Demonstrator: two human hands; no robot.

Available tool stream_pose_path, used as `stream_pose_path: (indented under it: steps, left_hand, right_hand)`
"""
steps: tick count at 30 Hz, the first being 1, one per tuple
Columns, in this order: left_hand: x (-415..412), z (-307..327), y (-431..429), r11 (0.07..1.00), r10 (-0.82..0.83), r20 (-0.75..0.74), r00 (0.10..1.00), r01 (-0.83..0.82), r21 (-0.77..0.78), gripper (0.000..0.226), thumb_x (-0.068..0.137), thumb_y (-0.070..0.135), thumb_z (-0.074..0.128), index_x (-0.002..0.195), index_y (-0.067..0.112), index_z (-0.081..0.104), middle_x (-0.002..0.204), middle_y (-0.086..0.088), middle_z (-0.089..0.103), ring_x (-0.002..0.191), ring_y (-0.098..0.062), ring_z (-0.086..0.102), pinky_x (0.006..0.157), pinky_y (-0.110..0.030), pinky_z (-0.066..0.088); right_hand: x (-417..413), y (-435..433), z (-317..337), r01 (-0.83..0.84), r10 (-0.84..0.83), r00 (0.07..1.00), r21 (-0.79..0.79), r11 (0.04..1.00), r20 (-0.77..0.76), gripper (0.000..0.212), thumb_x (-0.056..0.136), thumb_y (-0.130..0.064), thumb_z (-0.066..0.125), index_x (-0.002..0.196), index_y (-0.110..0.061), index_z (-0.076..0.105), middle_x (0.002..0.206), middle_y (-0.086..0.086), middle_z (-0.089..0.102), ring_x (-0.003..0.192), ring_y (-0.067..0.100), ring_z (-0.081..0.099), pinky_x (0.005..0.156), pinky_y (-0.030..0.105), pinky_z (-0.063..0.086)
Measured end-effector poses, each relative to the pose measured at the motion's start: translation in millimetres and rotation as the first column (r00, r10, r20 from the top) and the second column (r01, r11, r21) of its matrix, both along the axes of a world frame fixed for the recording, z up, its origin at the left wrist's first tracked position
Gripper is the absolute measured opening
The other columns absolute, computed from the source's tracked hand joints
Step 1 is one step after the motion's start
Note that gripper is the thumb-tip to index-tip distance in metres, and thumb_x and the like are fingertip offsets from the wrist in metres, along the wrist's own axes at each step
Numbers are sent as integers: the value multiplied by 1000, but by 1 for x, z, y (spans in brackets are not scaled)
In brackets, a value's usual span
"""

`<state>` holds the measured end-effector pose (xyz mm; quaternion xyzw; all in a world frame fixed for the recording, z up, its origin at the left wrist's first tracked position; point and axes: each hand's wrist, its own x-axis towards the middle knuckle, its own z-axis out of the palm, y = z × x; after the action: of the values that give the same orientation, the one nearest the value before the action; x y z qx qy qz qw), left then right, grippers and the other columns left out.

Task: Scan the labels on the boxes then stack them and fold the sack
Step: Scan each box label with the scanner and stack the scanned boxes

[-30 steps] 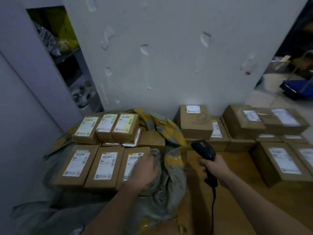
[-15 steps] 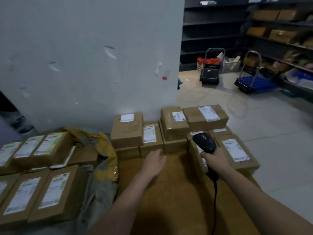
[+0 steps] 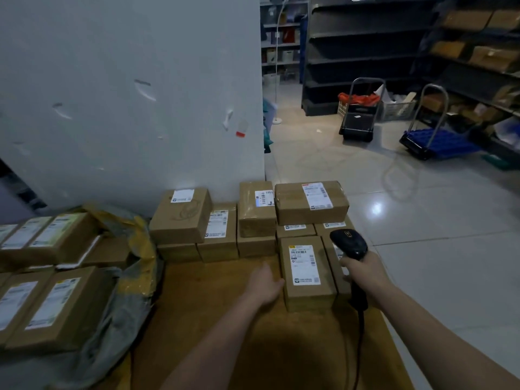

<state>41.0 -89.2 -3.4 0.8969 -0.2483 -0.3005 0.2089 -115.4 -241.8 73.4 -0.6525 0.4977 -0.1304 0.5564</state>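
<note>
under everything: the brown worktop (image 3: 213, 319). well to the left of the left hand (image 3: 264, 282) and its fingers, slumped beneath a batch of labelled boxes (image 3: 56, 308): the grey-and-yellow sack (image 3: 132, 277), not yet folded. beyond the fingertips, hard against the wall (image 3: 126, 94): the stacked boxes (image 3: 180, 215), two layers high. between the two hands, label up, just in front of that stack: one box (image 3: 305, 274). clenched in the right hand (image 3: 361, 273), fingers wrapped round the grip: the black scanner (image 3: 349, 244), head raised just right of the box. left fingers released and straight, touching the box's left side. best done by steadying the box there, tipping the scanner head squarely over the label, then nudging the box flush with the stack.
</note>
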Motion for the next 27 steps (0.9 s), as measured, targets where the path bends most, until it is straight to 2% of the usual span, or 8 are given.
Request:
stream_pose_path:
  steps: [4, 8, 12, 15, 18, 20, 24, 27]
  left_hand:
    - [-7, -10, -19, 999, 35, -68, 997, -32, 39, 56, 93, 36, 67, 139, 12, 44, 136, -9, 52, 122, -26, 53, 102, -39, 48]
    - [-13, -26, -36, 997, 80, -150, 985, -81, 5, 60, 87, 34, 75, 135, 12, 46, 134, -6, 55, 121, -23, 55, 91, -31, 49]
    - [-14, -50, -48, 982, 154, -168, 974, -170, -82, 69, 79, 35, 83, 135, 17, 47, 132, -4, 59, 119, -21, 59, 93, -35, 55]
    - [-12, -59, -53, 963, 209, -176, 962, -233, -132, 82, 83, 29, 80, 149, 16, 34, 139, -6, 55, 125, -25, 55, 86, -29, 47]
    - [-12, -69, -53, 951, 212, -179, 961, -245, -189, 95, 82, 28, 82, 155, 15, 23, 143, -7, 52, 127, -25, 54, 97, -32, 49]
    - [-15, -71, -51, 943, 203, -161, 966, -238, -234, 103, 78, 28, 84, 157, 16, 19, 143, -6, 52, 127, -23, 54, 100, -38, 52]
    - [-20, -75, -45, 935, 181, -74, 981, -195, -297, 98, 76, 25, 86, 154, 15, 27, 135, 0, 57, 122, -18, 59, 92, -25, 53]
    - [-22, -87, -42, 932, 173, -35, 984, -175, -318, 94, 72, 32, 88, 147, 17, 33, 128, 2, 61, 114, -15, 63, 86, -30, 59]
  right_hand:
    - [4, -8, -1, -33, 33, 999, 6, 999, -10, 16, 87, -9, 71, 89, -22, 62, 91, 13, 68, 86, 32, 67, 87, 57, 59]
    - [9, -14, -8, -81, 83, 995, 46, 996, -47, 10, 86, -14, 71, 89, -19, 63, 88, 16, 71, 80, 32, 70, 83, 55, 61]
    - [18, -18, -16, -108, 114, 993, 207, 972, -19, 12, 91, -7, 67, 103, -4, 65, 81, 18, 69, 68, 28, 67, 63, 40, 59]
    - [29, -18, -20, -134, 150, 988, 302, 944, -31, 16, 91, -7, 67, 106, -3, 65, 96, 24, 72, 87, 39, 72, 79, 48, 63]
    - [41, -17, -22, -165, 195, 979, 319, 933, -64, 31, 87, -9, 70, 117, -5, 61, 98, 20, 68, 86, 33, 70, 65, 40, 60]
    - [48, -16, -22, -172, 208, 975, 320, 932, -80, 31, 87, -10, 70, 117, -8, 59, 100, 17, 67, 87, 31, 70, 62, 36, 57]
    - [59, -12, -17, -165, 222, 967, 355, 920, -124, 23, 90, -10, 68, 112, -8, 59, 103, 21, 69, 86, 32, 72, 70, 38, 62]
    - [65, -9, -14, -151, 217, 966, 377, 914, -141, 22, 91, -10, 67, 112, -6, 59, 102, 21, 69, 80, 32, 72, 68, 38, 62]
